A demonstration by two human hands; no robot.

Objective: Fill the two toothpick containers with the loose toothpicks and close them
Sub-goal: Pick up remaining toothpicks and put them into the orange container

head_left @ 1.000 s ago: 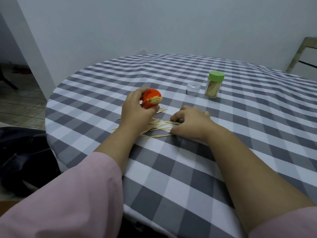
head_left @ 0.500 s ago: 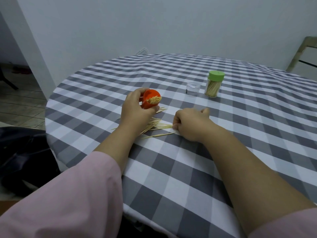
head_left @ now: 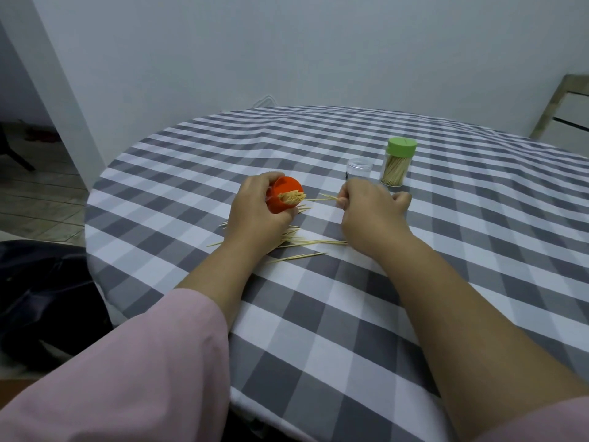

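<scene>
My left hand (head_left: 255,208) grips an orange toothpick container (head_left: 284,194), tilted with its open mouth facing right and a bundle of toothpicks showing inside. My right hand (head_left: 371,208) pinches a few toothpicks (head_left: 326,197) and holds their tips a short way from the orange container's mouth. Loose toothpicks (head_left: 299,245) lie scattered on the checked tablecloth between my wrists. A second container with a green lid (head_left: 397,165), full of toothpicks, stands upright behind my right hand. Beside it sits a clear plastic piece (head_left: 359,168), partly hidden by my right hand.
The round table (head_left: 350,314) wears a grey and white checked cloth and its edge curves close on the left. A wall stands behind it. A wooden chair back (head_left: 564,113) shows at the far right. A dark bag (head_left: 41,291) lies on the floor at the left.
My right hand lifted off the loose pile with a few toothpicks pinched and moved up and away toward the orange container's mouth. My left hand kept holding the container.
</scene>
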